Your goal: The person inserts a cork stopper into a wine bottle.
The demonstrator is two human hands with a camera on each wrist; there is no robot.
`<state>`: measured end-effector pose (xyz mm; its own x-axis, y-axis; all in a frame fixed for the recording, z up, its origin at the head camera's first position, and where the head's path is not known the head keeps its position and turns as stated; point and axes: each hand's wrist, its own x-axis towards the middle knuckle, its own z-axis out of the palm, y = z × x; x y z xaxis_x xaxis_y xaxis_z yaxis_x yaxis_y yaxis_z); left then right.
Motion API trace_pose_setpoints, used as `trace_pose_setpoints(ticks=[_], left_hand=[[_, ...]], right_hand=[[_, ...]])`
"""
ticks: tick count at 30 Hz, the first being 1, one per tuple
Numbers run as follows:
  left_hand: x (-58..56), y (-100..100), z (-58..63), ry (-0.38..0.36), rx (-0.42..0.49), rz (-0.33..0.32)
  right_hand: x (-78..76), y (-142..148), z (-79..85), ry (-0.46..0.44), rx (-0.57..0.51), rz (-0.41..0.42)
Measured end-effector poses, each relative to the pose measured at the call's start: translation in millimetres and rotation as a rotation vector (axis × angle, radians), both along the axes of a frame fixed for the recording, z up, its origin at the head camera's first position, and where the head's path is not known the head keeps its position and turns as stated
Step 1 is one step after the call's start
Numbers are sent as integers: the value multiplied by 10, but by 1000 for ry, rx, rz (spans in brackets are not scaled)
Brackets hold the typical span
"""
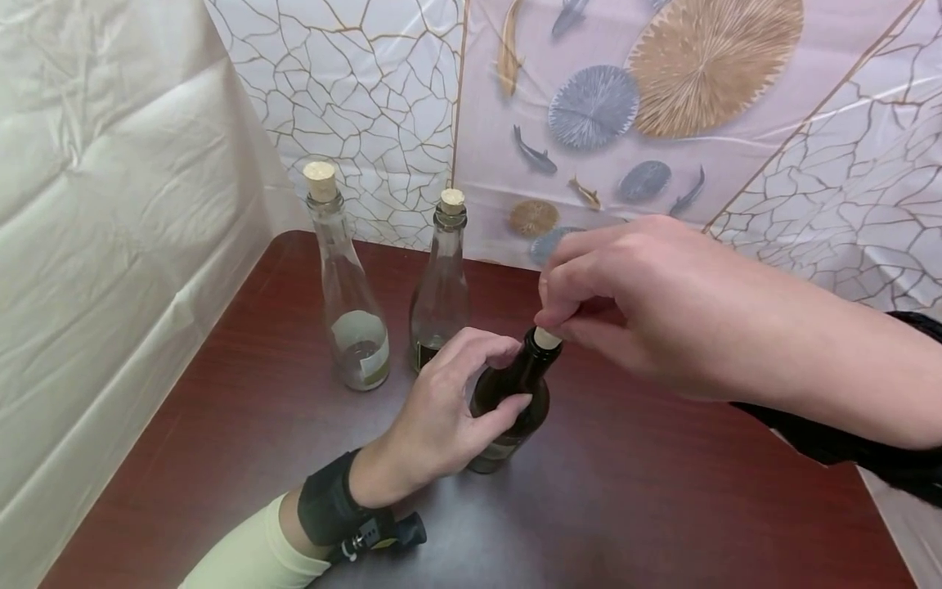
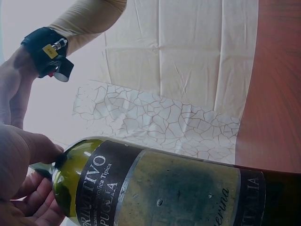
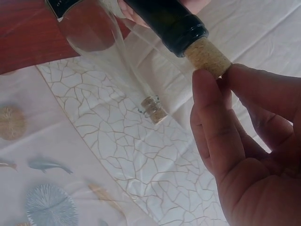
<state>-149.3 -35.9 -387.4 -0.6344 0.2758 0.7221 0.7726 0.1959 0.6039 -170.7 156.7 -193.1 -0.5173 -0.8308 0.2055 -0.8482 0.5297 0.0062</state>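
A dark green wine bottle [image 1: 535,411] stands on the table, tilted a little in the head view. My left hand [image 1: 441,413] grips it around the shoulder and lower neck, thumb on the near side. Its printed label [image 2: 188,188] fills much of the left wrist view. A pale cork [image 3: 207,55] sits partly in the bottle's mouth, with a good length sticking out. My right hand [image 1: 648,307] pinches the cork's outer end between thumb and fingertips. From above, the fingers cover most of that cork.
Behind the left hand stand two clear glass bottles: one at the left [image 1: 346,278] and one nearer the middle [image 1: 441,282]. Each has a cork in its neck. Cream cloth [image 1: 132,204] hangs at the left, and patterned cloth [image 1: 383,123] backs the reddish-brown table [image 1: 662,491].
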Motion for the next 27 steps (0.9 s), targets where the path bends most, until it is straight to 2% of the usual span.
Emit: trace_pose_setpoints(ticks=[7, 12, 18, 21, 27], left_hand=[[9, 15, 6, 1, -12, 3], [14, 3, 7, -3, -4, 11], [39, -12, -6, -21, -5, 33], [43, -5, 5, -28, -5, 42], [-44, 62, 100, -47, -1, 33]], right_hand=[[8, 37, -31, 9, -18, 7], [5, 59, -89, 27, -96, 52], [-9, 210, -385, 109, -195, 100], [52, 281, -484, 161, -246, 107], [173, 349, -529, 276, -503, 120]])
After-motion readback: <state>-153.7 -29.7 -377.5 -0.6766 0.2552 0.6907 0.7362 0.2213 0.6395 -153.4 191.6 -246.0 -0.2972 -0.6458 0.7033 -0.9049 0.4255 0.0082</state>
